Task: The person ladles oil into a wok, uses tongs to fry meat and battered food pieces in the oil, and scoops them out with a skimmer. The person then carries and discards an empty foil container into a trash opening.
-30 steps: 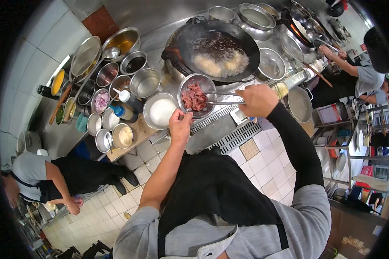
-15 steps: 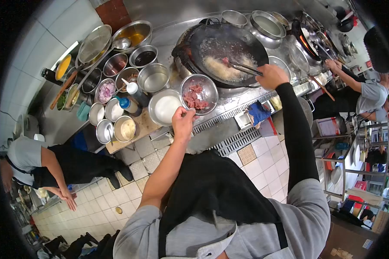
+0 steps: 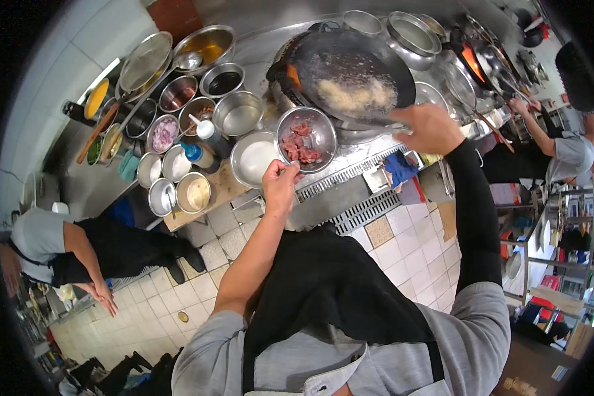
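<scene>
My left hand [image 3: 280, 188] pinches the near rim of a metal bowl [image 3: 327, 134] with pieces of raw red meat [image 3: 301, 143] in it. To its right, my right hand [image 3: 430, 129] is closed around the metal tongs [image 3: 375, 121], which are blurred and point left over the near rim of the wok [image 3: 303, 59]. Whether the tongs' tips hold anything cannot be made out. Pale food [image 3: 356, 96] bubbles in the dark oil in the wok. A bowl of white contents [image 3: 256, 160] touches the left side of the meat bowl.
Several metal bowls and squeeze bottles [image 3: 205, 127] stand at the left, with a strainer [image 3: 145, 61] behind them. Flame [image 3: 293, 76] shows at the wok's left edge. One person [image 3: 46, 244] stands at the lower left, another [image 3: 564, 148] at the right by a second wok.
My right hand went from the meat bowl to the wok with the tongs, then drew back toward its near right rim. The meat in the bowl has become less.
</scene>
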Motion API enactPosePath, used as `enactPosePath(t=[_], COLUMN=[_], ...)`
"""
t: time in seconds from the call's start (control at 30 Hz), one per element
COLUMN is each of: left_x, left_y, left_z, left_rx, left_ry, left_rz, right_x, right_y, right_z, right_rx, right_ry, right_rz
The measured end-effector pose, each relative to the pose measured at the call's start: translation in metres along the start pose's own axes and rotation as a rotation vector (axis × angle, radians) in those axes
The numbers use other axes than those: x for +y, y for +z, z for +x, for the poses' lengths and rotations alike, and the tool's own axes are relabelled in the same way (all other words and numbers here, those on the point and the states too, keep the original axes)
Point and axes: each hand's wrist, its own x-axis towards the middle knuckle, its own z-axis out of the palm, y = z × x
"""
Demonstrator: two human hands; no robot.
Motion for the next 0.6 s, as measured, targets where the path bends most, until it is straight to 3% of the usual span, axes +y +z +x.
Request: enactPosePath(t=[0.1,0.23,0.33,0.6], left_x=[-0.001,-0.002,0.000,-0.006], left_y=[0.005,0.006,0.006,0.014], left_z=[0.001,0.004,0.002,0.007], left_rx=[-0.039,-0.076,-0.068,-0.030], left_ry=[-0.013,-0.038,-0.051,-0.060], left_rz=[0.044,0.080,0.075,0.016], right_x=[-0.031,-0.037,-0.026,0.004], right_y=[0.017,0.017,0.004,-0.001], right_z=[-0.010,-0.013,-0.031,-0.034], right_rx=[-0.036,-0.082,0.122,0.159], right_ry=[-0.153,-0.079,-0.080,0.120], right_rz=[0.002,-0.036,0.012,0.061])
